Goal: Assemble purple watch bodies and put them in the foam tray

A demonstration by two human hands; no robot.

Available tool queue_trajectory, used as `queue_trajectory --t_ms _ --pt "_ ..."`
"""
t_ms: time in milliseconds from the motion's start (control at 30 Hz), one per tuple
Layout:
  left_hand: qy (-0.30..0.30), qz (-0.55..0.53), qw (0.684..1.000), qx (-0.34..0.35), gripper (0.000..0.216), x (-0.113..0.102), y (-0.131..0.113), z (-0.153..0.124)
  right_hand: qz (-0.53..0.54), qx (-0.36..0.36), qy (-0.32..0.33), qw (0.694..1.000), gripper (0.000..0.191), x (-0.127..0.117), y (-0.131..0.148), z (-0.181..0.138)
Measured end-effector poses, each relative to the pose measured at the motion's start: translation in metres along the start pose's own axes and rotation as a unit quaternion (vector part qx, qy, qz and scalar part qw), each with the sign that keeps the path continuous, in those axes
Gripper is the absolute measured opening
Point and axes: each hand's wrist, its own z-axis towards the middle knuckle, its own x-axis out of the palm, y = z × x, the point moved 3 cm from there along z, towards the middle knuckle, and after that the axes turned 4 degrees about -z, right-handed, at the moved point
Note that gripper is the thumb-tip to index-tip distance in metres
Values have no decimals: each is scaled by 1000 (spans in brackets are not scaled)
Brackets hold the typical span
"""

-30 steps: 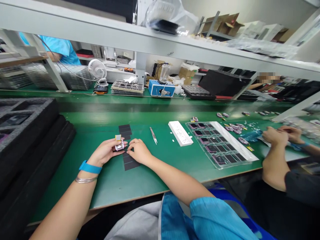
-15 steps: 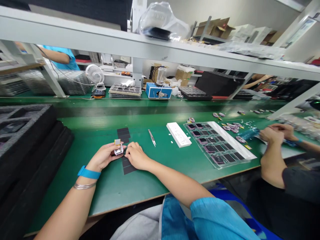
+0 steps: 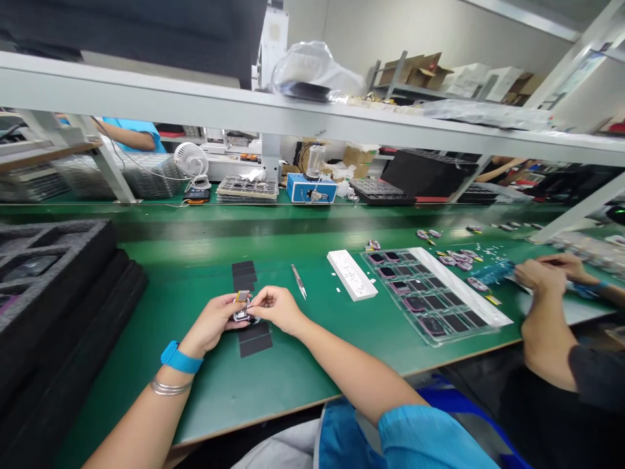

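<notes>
My left hand (image 3: pixel 211 324) is closed around the edge of a small open smartwatch case (image 3: pixel 240 316) with a pale pinkish rim. From its top a yellow-and-grey battery-like piece (image 3: pixel 242 296) stands up. My right hand (image 3: pixel 279 309) is pinched at the case's right side; whatever lies between its fingertips is too small to make out. Beneath and around the hands, black rectangular pieces (image 3: pixel 256 339) lie in a strip on the green table. Metal tweezers (image 3: pixel 299 282) rest to the right of my right hand.
A white block with writing (image 3: pixel 351 275) stands beside a clear tray (image 3: pixel 430 342) of dark screens. More cases (image 3: pixel 456 258) lie farther right, near a co-worker's hands (image 3: pixel 544 272). Black foam trays (image 3: pixel 97 299) are stacked at left. A blue box (image 3: pixel 310 189) sits under the shelf (image 3: pixel 312 120).
My right hand has risen from the black pieces to the case and now pinches at its side. The case is tilted differently in my left hand. The view has tipped slightly upward.
</notes>
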Motion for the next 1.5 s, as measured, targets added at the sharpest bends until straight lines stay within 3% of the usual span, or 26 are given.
queue_trajectory --t_ms 233,533,700,767,833,900,933,1000,1100,1267,1500 --pt "15 -4 1000 -5 30 4 3 1 -22 -12 -17 1000 32 2 2 -1" --pt "11 -19 1000 -8 27 3 4 0 -129 -57 -56 988 17 8 4 -6" --pt "3 -47 999 -3 24 2 5 0 -284 -126 -57 949 9 13 13 -12" --pt "-2 -54 999 -2 23 2 7 1 -353 -144 -81 921 15 10 17 -12" --pt "3 -45 999 -8 24 3 10 2 -373 -128 -101 913 34 2 18 -10" --pt "15 -25 999 -14 26 5 12 3 -329 -88 -79 937 52 -5 15 -5" --pt "23 -15 1000 -16 28 6 12 3 -291 -65 -54 953 52 -8 13 -3" --pt "36 3 999 -18 29 7 13 4 -236 -41 -12 971 33 -11 13 1" --pt "58 -8 998 -22 28 7 11 3 -250 -75 -22 965 5 -11 19 1" --pt "111 -44 992 -33 33 7 10 1 -271 -115 -71 953 7 -8 25 -4" --pt "53 -13 998 -32 18 5 17 6 -347 -164 -67 921 7 -1 21 -8"
